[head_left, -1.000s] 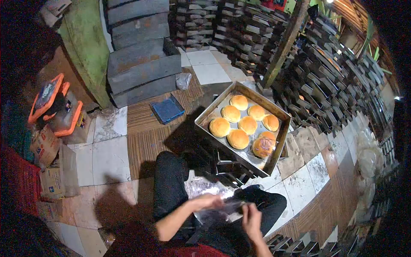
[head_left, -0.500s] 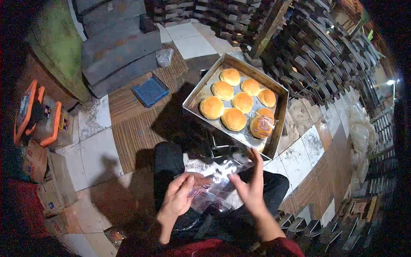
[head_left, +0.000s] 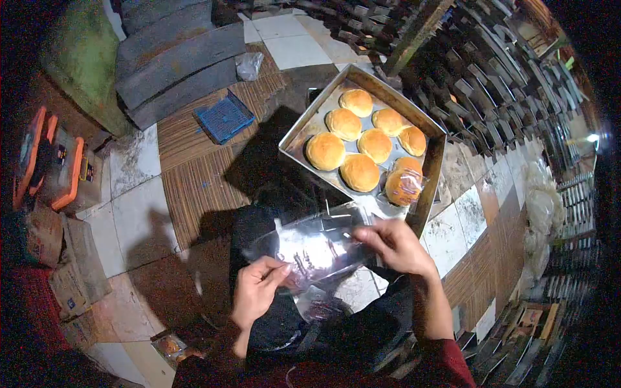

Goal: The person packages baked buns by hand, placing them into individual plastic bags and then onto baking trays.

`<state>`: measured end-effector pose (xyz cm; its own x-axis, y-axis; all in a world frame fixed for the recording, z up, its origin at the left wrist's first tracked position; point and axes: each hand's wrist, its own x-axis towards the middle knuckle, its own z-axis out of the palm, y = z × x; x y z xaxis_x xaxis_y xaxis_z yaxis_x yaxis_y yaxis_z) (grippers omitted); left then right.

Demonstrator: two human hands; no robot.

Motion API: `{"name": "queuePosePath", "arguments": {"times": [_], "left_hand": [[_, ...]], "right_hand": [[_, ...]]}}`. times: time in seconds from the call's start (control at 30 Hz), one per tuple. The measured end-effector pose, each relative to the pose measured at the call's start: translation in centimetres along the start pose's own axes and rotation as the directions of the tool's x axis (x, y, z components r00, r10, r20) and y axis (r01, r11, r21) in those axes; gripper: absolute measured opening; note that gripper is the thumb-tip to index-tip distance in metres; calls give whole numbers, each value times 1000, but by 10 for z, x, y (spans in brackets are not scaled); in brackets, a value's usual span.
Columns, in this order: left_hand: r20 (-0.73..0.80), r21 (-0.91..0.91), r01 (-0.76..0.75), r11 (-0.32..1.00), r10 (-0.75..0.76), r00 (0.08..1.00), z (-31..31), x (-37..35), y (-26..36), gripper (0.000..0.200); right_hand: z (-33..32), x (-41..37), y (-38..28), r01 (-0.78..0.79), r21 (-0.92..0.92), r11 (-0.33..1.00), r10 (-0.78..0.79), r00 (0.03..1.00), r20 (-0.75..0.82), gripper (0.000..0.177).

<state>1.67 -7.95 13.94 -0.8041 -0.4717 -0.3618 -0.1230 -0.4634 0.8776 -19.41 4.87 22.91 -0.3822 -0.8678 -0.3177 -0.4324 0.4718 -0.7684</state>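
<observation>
A clear plastic bag (head_left: 310,249) with dark print is stretched between my hands above my lap. My left hand (head_left: 259,291) pinches its lower left edge between thumb and fingers. At its right end, my right hand (head_left: 398,246) has its fingers closed on the plastic. Just beyond the bag, a metal tray (head_left: 314,121) holds several round golden buns (head_left: 359,172). One bun at the tray's near right, in printed clear plastic (head_left: 406,183), lies close above my right hand.
A blue plastic basket (head_left: 225,118) is on the floor at the left of the tray. Orange-edged containers (head_left: 70,174) and cardboard boxes (head_left: 68,278) stand at the far left. Stacked dark metal pieces (head_left: 479,77) fill the upper right. A packaged item (head_left: 170,346) lies at the lower left.
The bag has been spread out wider and flatter. My right hand has gone from spread fingers to gripping the plastic. The view has shifted slightly, with the tray a little farther right.
</observation>
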Motion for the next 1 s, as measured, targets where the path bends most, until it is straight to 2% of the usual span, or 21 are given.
{"name": "queuePosePath", "arguments": {"times": [0.03,0.1,0.17,0.2,0.23,0.3,0.33,0.37,0.43,0.5,0.57,0.63,0.67,0.7,0.77,0.8,0.83,0.9,0.93,0.97,1.0], "left_hand": [[-105,166,-96,982,114,988,3,2,-1,15],[-176,288,-148,946,204,963,5,9,-14,23],[-341,151,-58,987,107,934,13,20,-12,33],[-357,89,-50,995,79,931,10,23,-24,42],[-350,93,-56,994,85,933,12,22,-26,42],[-316,-109,-97,989,58,947,17,22,-28,47],[-308,-182,-96,979,36,951,17,22,-27,47],[-313,-182,-100,978,39,949,17,26,-26,47],[-241,-375,-194,906,107,965,17,25,-29,44],[-181,-349,-146,926,87,980,22,25,-32,46],[-152,-333,-125,935,78,985,22,24,-33,48],[-169,-352,-163,922,109,980,23,25,-31,50],[-137,-333,-189,924,151,979,23,25,-30,47],[-102,-318,-221,922,198,975,22,26,-29,45],[-109,-361,-130,924,96,989,23,25,-37,52],[-107,-403,-47,914,4,994,25,26,-38,58],[-109,-397,-56,916,13,994,28,26,-36,58],[-69,-285,-133,949,118,991,32,25,-31,61],[38,-259,-145,955,160,986,25,23,-32,55],[40,-259,-152,954,168,985,24,22,-30,55],[36,-80,-222,972,225,974,26,22,-26,51]], "right_hand": [[1,0,-2,29,3,1000,-28,990,-139,29],[0,8,26,-10,354,935,119,951,-286,31],[-27,44,69,-77,105,991,126,771,-624,33],[-35,64,99,-104,-296,949,-165,638,-752,37],[-41,79,129,-203,-634,746,-481,495,-724,40],[-60,78,188,-409,-584,701,-37,798,-602,49],[-73,78,174,-535,-408,740,258,786,-562,56],[-86,83,182,-549,-303,779,316,762,-566,55],[-103,87,195,-614,-340,712,213,650,-729,54],[-110,100,242,-569,-404,716,34,607,-794,57],[-116,111,259,-630,-220,745,318,625,-713,59],[-129,109,263,-487,-111,866,270,644,-716,65],[-124,105,241,-544,-362,757,81,628,-774,61],[-123,114,260,-534,-367,762,71,632,-772,61],[-111,121,294,-117,-280,953,-193,477,-857,48],[-114,110,293,-50,364,930,300,676,-673,38],[-122,97,265,-212,562,799,512,731,-451,38],[-117,91,267,-8,663,748,388,816,-428,39],[-112,77,239,20,793,608,442,822,-359,40],[-107,56,209,45,892,449,481,830,-284,40],[-92,34,172,228,928,294,393,856,-335,45]]}}
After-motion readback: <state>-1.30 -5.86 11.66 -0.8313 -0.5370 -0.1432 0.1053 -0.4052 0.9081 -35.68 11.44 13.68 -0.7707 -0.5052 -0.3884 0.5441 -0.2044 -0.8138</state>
